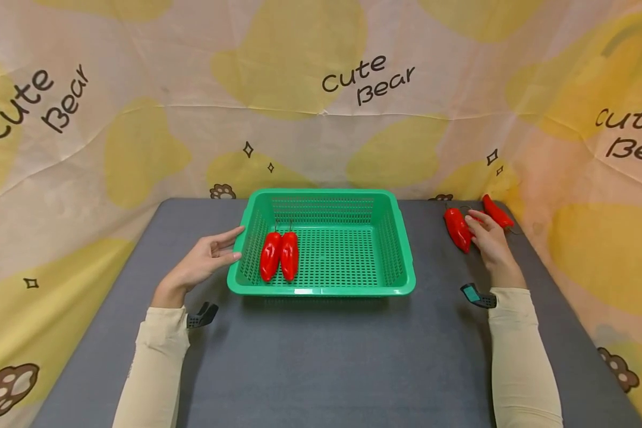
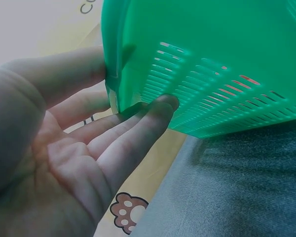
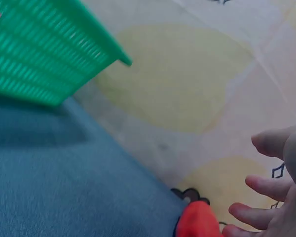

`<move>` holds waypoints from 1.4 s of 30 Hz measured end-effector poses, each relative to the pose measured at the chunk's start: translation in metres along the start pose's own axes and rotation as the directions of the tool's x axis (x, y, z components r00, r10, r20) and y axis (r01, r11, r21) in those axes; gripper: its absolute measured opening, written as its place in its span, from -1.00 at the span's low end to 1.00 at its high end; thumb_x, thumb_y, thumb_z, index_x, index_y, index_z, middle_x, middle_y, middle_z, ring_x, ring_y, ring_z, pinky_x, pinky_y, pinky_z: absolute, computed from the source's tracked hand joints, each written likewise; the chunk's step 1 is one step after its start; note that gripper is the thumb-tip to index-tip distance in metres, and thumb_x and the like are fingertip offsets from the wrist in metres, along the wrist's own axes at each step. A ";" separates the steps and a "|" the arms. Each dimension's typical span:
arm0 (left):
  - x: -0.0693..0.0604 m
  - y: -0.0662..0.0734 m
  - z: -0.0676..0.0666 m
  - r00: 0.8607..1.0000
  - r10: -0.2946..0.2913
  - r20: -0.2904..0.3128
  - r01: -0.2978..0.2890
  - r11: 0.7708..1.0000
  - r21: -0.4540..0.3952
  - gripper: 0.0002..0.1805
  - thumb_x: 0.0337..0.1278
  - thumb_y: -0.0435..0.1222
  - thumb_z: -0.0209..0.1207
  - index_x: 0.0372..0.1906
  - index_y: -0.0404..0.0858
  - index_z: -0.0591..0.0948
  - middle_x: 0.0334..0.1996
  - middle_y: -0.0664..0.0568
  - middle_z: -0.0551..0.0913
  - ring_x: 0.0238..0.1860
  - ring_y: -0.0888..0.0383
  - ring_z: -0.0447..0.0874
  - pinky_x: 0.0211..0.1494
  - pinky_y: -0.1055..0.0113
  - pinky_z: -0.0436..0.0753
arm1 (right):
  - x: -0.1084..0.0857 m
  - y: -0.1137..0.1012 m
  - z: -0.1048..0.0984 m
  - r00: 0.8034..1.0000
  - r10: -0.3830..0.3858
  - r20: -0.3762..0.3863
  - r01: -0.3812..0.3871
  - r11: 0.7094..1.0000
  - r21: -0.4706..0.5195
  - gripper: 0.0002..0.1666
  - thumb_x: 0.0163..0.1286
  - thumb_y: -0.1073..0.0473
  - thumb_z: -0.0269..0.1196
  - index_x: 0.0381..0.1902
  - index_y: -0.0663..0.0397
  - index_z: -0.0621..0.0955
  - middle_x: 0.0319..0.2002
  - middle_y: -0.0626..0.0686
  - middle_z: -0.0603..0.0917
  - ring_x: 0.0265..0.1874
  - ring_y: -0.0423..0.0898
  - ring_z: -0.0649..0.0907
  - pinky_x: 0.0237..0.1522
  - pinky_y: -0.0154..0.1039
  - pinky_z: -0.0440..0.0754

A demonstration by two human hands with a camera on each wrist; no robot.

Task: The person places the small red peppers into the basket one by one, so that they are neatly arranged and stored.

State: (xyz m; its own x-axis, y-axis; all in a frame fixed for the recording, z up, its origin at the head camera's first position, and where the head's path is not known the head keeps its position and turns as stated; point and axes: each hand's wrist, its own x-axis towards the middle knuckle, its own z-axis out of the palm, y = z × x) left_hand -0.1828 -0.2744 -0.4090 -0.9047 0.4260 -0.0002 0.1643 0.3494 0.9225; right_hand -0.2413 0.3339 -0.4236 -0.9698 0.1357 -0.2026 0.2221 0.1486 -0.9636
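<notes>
My left hand touches the outer left rim of a green basket, its fingers extended. The left wrist view shows the fingers against the slotted wall of the basket. Inside, at the left, two red peppers lie side by side. On the right, my right hand is over the table among red peppers, one left of its fingertips and another behind. More red shows partly hidden by the fingers. In the right wrist view the fingers are spread, near a red pepper.
A dark grey table bears the basket and the loose peppers. Patterned cloth with lettering and yellow patches hangs behind the table and along both sides. A dark strap piece is at my left wrist, another at my right.
</notes>
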 end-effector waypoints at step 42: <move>0.000 0.000 0.001 1.000 -0.021 -0.010 0.021 1.000 0.007 -0.26 0.45 -0.29 0.17 0.59 -0.31 0.15 0.59 -0.26 0.14 0.45 -0.34 0.33 0.16 0.62 0.54 | 0.008 0.027 0.017 0.957 -0.288 0.040 0.252 0.755 -0.606 -0.29 0.32 0.45 0.17 0.45 0.30 0.36 0.15 0.52 0.48 0.05 0.40 0.52 -0.06 -0.02 0.56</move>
State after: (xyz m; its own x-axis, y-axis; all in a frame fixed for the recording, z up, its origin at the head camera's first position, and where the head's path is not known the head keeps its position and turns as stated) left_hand -0.1821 -0.2734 -0.4098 -0.9119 0.4101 -0.0153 0.1484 0.3643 0.9194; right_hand -0.2451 0.3222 -0.4541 -0.9959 0.0477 0.0763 -0.0161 0.7396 -0.6728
